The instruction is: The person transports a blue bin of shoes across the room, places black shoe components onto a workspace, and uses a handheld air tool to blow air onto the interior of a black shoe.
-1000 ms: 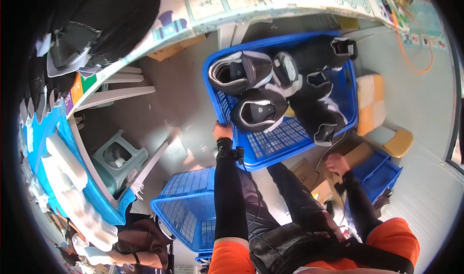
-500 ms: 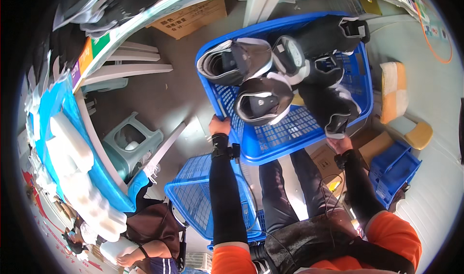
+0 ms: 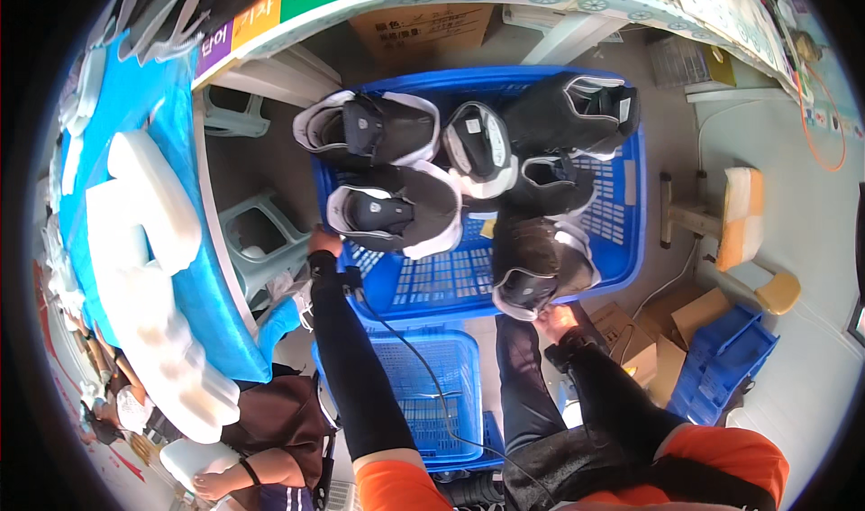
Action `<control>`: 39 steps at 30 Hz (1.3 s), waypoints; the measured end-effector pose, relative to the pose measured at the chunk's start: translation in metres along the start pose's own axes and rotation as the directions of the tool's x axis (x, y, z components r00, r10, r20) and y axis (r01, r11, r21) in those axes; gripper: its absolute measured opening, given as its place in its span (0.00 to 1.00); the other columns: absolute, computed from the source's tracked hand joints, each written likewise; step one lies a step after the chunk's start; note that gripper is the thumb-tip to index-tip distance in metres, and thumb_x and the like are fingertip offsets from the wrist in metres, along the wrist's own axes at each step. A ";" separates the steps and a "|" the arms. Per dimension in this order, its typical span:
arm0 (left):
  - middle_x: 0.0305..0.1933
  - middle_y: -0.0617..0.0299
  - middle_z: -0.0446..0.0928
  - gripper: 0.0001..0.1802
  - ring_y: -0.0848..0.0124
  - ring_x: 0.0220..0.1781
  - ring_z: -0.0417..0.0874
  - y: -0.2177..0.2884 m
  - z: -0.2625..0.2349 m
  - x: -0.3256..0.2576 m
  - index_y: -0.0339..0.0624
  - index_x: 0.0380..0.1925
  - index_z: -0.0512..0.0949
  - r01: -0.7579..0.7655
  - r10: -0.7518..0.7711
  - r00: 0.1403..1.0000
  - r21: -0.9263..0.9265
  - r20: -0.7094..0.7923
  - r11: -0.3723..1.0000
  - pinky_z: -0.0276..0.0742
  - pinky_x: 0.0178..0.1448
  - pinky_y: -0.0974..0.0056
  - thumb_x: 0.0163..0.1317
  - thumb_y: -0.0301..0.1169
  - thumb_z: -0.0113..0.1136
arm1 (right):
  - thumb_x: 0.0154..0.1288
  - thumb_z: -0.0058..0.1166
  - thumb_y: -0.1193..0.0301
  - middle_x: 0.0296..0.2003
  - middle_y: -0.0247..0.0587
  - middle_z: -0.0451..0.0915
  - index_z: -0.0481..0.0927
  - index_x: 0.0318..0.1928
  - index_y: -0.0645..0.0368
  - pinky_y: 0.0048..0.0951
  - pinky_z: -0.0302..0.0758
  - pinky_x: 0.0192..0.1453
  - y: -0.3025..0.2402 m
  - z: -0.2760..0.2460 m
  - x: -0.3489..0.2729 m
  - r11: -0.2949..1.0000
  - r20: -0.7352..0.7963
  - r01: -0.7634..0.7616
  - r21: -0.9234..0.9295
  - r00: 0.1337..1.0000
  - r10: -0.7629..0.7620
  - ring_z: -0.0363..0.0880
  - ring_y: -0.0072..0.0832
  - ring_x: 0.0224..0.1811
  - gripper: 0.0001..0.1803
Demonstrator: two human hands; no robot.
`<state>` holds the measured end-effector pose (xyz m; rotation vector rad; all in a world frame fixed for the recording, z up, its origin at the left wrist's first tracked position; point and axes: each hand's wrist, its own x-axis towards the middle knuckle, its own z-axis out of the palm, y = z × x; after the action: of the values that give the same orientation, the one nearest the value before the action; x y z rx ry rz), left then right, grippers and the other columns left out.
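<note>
A large blue plastic basket (image 3: pixel 432 311) hangs in front of my legs. Several black shoes with white soles lie in it, among them one shoe (image 3: pixel 396 209) at its left side and a shoe (image 3: pixel 544 260) whose end juts over the near rim. My left hand (image 3: pixel 326 241) is closed round the basket's left side, next to the left shoe. At the near rim, right of the middle, my right hand (image 3: pixel 557 320) grips the basket just below the jutting shoe; that shoe partly hides its fingers.
Below the large one stands a second blue basket (image 3: pixel 423 394). A table with blue sheeting (image 3: pixel 225 331) and white padding runs along the left, where a person's arm (image 3: pixel 261 469) shows. Grey stools (image 3: pixel 261 241), a cardboard box (image 3: pixel 419 33), open cartons (image 3: pixel 662 367) and a blue crate (image 3: pixel 725 362) stand around.
The large basket has moved left and turned, so its near rim lies more level. Both my hands have travelled left with it, still holding on.
</note>
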<state>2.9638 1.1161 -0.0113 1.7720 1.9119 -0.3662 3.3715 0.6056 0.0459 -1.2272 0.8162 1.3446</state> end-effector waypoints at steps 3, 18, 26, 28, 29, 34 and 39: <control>0.61 0.45 0.80 0.26 0.45 0.64 0.79 -0.035 0.011 0.021 0.47 0.61 0.77 -0.164 0.162 0.984 0.024 0.079 0.986 0.77 0.63 0.48 0.65 0.45 0.59 | 0.76 0.50 0.74 0.48 0.43 0.77 0.72 0.49 0.56 0.57 0.78 0.66 0.023 0.032 -0.003 0.999 -0.197 0.022 -0.041 0.980 -0.030 0.78 0.45 0.55 0.05; 0.56 0.42 0.80 0.19 0.43 0.59 0.81 0.059 -0.078 -0.305 0.38 0.57 0.78 0.028 -0.183 0.930 -0.434 -0.319 0.900 0.78 0.60 0.46 0.73 0.36 0.53 | 0.75 0.54 0.67 0.48 0.55 0.85 0.77 0.58 0.65 0.44 0.85 0.56 -0.234 0.095 -0.206 0.502 -0.023 -0.073 -0.862 0.994 0.105 0.86 0.44 0.52 0.18; 0.36 0.51 0.85 0.09 0.53 0.35 0.87 0.221 -0.031 -0.638 0.44 0.30 0.84 -0.238 0.245 0.969 0.144 -0.036 0.961 0.83 0.36 0.45 0.61 0.36 0.58 | 0.67 0.58 0.72 0.39 0.50 0.87 0.81 0.48 0.63 0.40 0.85 0.40 -0.508 0.129 -0.281 0.597 0.344 0.201 -0.777 0.929 0.134 0.88 0.40 0.36 0.11; 0.38 0.53 0.85 0.08 0.54 0.39 0.86 0.273 -0.035 -0.707 0.45 0.31 0.84 -0.212 0.212 0.976 0.008 -0.058 0.977 0.83 0.41 0.47 0.60 0.35 0.61 | 0.65 0.58 0.73 0.35 0.46 0.87 0.82 0.45 0.63 0.37 0.83 0.38 -0.563 0.141 -0.304 0.404 0.518 0.459 -0.791 0.855 0.042 0.88 0.35 0.33 0.10; 0.40 0.55 0.85 0.06 0.56 0.43 0.86 0.303 -0.040 -0.733 0.47 0.31 0.85 -0.166 0.173 0.981 -0.088 0.084 0.982 0.83 0.45 0.49 0.59 0.35 0.64 | 0.65 0.58 0.73 0.35 0.44 0.86 0.82 0.44 0.62 0.34 0.83 0.37 -0.596 0.141 -0.325 0.068 0.548 0.547 -0.835 0.837 -0.005 0.86 0.32 0.33 0.09; 0.50 0.62 0.86 0.19 0.70 0.47 0.88 0.435 -0.087 -0.791 0.40 0.58 0.79 0.406 -0.094 0.899 -0.731 0.429 0.548 0.83 0.40 0.61 0.69 0.30 0.56 | 0.65 0.53 0.73 0.33 0.41 0.87 0.84 0.42 0.64 0.32 0.82 0.38 -0.720 0.150 -0.416 -0.051 0.588 0.586 -0.809 0.802 -0.110 0.86 0.29 0.32 0.10; 0.46 0.56 0.86 0.17 0.68 0.43 0.89 0.497 -0.160 -0.773 0.36 0.54 0.80 0.083 -0.058 0.996 -0.824 0.061 0.561 0.81 0.40 0.66 0.71 0.34 0.58 | 0.68 0.51 0.71 0.30 0.41 0.86 0.84 0.40 0.64 0.32 0.82 0.38 -0.785 0.137 -0.474 -0.143 0.614 0.597 -0.789 0.771 -0.167 0.86 0.28 0.31 0.11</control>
<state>3.4428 0.6007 0.6014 1.0218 1.6853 0.4547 4.0456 0.7503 0.6663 -2.0032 -1.1497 1.4338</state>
